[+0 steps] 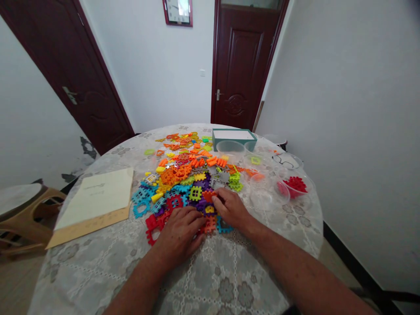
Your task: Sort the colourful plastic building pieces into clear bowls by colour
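Note:
A heap of colourful toothed plastic pieces lies mid-table. My left hand (182, 229) rests over its near edge, fingers bent over red pieces (152, 222); what lies under the fingertips is hidden. At the right side of the heap, my right hand (229, 205) pinches a red-orange piece (208, 195) between thumb and fingers. A green window-shaped piece (195, 193) sits just left of it. Below are a salmon piece (210, 225) and a blue piece (223, 225).
Clear round containers stand at the right, one holding red pieces (295, 185). A green-edged box (234, 135) stands at the back. Paper (98, 192) on brown card (92, 224) lies left. A stool (29, 214) is beyond the table's left edge.

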A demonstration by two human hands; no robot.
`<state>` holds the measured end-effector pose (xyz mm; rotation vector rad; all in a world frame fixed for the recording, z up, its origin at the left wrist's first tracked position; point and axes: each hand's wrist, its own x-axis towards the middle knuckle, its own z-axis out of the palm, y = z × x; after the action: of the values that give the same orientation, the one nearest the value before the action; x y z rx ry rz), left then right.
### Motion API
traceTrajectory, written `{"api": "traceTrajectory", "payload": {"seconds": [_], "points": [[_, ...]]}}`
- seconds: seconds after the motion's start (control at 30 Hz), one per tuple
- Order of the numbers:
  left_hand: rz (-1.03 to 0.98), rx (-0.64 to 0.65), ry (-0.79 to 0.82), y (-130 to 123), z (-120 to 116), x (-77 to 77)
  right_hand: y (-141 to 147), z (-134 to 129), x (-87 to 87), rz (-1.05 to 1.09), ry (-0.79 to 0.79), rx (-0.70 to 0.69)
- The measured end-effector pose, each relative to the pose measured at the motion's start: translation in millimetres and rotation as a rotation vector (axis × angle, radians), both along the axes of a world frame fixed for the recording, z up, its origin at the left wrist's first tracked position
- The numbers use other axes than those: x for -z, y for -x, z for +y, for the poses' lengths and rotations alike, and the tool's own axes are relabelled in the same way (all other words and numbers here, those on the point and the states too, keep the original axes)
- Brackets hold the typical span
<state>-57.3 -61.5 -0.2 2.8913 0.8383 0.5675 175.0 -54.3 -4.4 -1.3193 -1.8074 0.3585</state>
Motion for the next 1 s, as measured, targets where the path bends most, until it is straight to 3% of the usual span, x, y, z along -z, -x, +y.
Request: {"api": "traceTrajectory", "payload": {"seconds": [0.1, 0.4, 1.0], "points": [[-0.022, -0.001, -0.047, -2, 2, 1.5, 3, -2, 9.1, -0.006, -0.043, -0.007], [-0.120, -0.094, -0.219, -3, 14, 6.6, -2, -5, 3.7, 0.074, -0.014, 0.013], [-0.167, -0.333, -0.157, 11, 25, 7.3, 0, -8, 6.6, 0.064, 0.011, 0.024]]}}
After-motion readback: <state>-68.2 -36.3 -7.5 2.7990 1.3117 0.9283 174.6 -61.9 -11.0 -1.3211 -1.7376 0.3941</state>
